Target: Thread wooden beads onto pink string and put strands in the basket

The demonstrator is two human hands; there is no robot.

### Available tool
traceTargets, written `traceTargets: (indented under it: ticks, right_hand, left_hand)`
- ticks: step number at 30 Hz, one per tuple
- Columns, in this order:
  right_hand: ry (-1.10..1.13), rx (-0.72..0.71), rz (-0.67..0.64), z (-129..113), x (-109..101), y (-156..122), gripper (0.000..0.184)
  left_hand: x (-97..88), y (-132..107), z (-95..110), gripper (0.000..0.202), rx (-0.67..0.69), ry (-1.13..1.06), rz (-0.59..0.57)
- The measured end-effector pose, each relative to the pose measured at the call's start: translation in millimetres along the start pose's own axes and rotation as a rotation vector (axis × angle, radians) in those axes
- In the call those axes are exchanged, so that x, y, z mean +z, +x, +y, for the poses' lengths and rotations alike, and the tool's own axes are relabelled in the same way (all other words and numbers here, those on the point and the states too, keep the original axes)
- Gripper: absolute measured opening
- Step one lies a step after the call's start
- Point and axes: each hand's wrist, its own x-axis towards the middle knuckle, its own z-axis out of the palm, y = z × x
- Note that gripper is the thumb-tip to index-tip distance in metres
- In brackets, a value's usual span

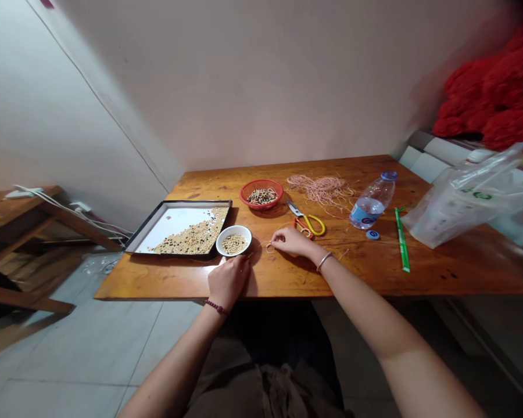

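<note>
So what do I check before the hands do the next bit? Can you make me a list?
1. Right hand has a grip: ok, its fingertips pinch a thin loop.
2. Left hand has something: cannot tell, its fingers are hidden beside the white bowl.
3. White bowl is upright with beads inside: ok.
4. Scissors are out of both hands: ok, they lie on the table.
5. Pink string is neatly wound: not ok, it's a loose heap.

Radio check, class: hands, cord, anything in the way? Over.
Left hand by near side of white bowl, contact unclear. Right hand pinching thin cord. Scissors just beyond right hand, possibly in the way.
</note>
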Motion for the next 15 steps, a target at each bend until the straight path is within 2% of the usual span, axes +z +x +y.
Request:
traceTargets:
  ticks: [3,9,15]
  right_hand:
    - [0.002,0.001,0.004,-0.5,-0.3,-0.5,0.017]
    - [0.018,0.016,0.022,-3.2,-2.1,-1.0,0.017]
    - [0.054,0.039,0.069,-8.7,-9.8,-1.5,0.02]
  left_hand:
    - [0.2,0.9,2.6,0.034,-0.027,0.018,-0.046]
    - [0.5,3.0,4.9,0.037,-0.014,-0.002,-0.051]
    - [0.7,-2.1,-1.1,0.028,-0.013,-0.055,0.073]
